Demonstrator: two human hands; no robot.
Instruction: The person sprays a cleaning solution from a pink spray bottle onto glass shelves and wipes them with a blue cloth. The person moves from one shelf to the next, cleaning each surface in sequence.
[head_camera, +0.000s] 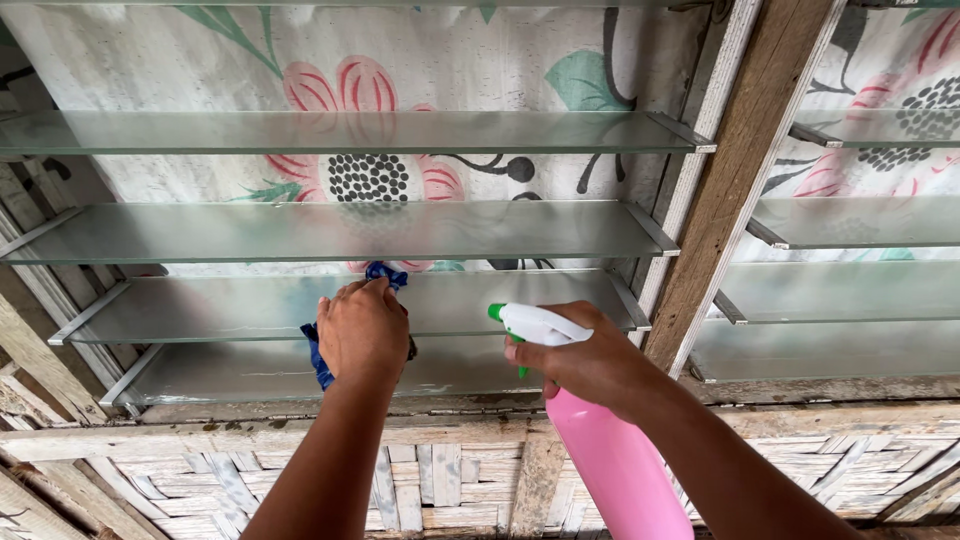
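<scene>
Hands at a glass louvre window, one with a cloth, one with a spray bottle.

Left hand (362, 330) is closed over a blue cloth (318, 358), pressing it against the third glass slat (200, 305) of the louvre window; a corner of the cloth sticks up above the knuckles and another hangs below the slat's edge. Right hand (590, 362) grips the neck of a pink spray bottle (615, 465) with a white head and green nozzle (496, 312), just right of the cloth, nozzle pointing toward the same slat, a finger on the green trigger. Right of that slat runs a slanted wooden post (740, 170). Behind the slats hangs a flowered curtain (340, 85); below them sits a woven bamboo wall (420, 490).
</scene>
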